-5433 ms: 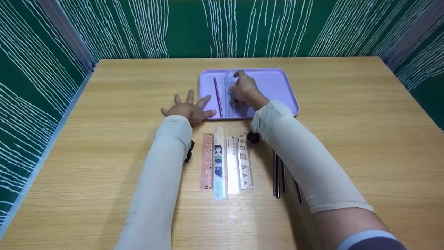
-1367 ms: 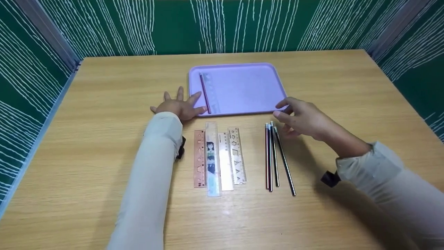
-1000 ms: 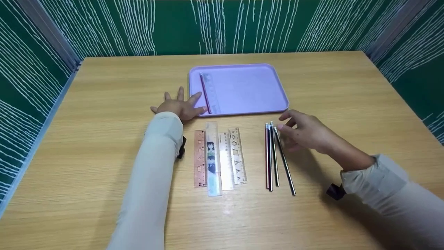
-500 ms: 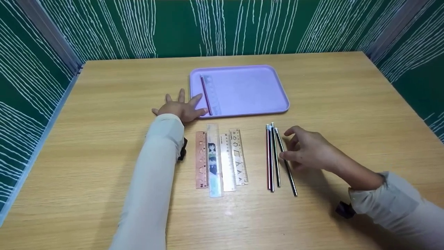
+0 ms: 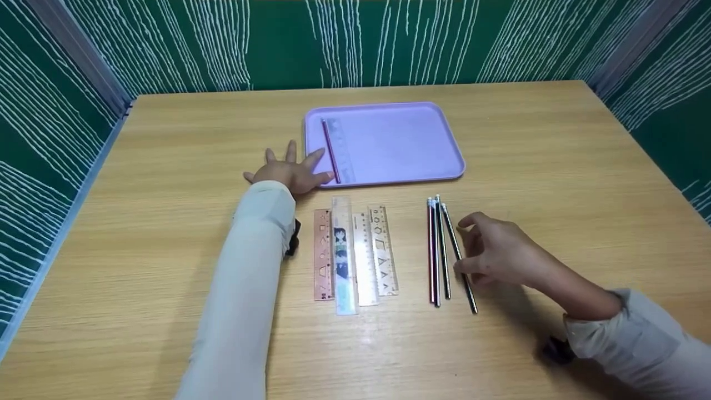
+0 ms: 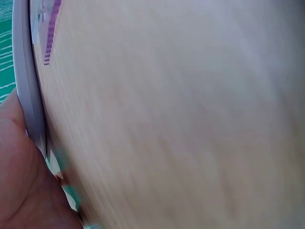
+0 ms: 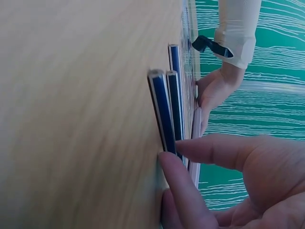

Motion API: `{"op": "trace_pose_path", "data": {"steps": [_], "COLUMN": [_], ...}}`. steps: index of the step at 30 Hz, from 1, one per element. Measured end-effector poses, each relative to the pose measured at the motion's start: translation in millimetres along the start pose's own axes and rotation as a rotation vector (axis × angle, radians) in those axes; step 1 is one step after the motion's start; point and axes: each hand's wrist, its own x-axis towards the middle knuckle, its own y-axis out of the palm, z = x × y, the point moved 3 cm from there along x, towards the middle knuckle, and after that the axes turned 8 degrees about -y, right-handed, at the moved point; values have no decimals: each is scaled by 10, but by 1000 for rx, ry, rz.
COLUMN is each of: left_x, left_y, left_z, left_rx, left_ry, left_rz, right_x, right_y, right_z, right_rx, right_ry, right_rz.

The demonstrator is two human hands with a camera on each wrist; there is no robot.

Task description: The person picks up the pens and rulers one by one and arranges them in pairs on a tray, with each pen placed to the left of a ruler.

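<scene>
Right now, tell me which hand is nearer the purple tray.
Left. The left hand rests flat against the purple tray's near-left corner; the right hand is at the pencils.

Right hand [image 7: 228,186] at lower right, fingertip [image 7: 167,162] touching nearest dark blue pencil [image 7: 162,112] on wooden surface [image 7: 71,114]. Two more pencils [image 7: 174,86] lay alongside. Beyond them, left hand [image 7: 214,90] flat, pale sleeve [image 7: 238,28], black strap [image 7: 209,45]; green striped wall [image 7: 276,95] behind.

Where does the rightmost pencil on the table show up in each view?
Head: rightmost pencil, right of center, by the right hand.
Left wrist: not in it.
Right wrist: the nearest pencil, center, fingertips at it.
Shared landmark: purple tray.
</scene>
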Motion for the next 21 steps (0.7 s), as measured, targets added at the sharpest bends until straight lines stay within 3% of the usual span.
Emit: {"op": "trace_pose_path", "data": {"steps": [12, 21], "left_x": [4, 1], "left_y": [-17, 1], "left_z": [30, 13], "left_rx": [-9, 5], "left_ry": [-5, 16], "left_rz": [-28, -27], "right_x": [21, 22], "right_y": [45, 34], "right_z": [42, -24], "right_rx": [-50, 113], "right_ry": [38, 55], "right_rz": [-4, 2]}}
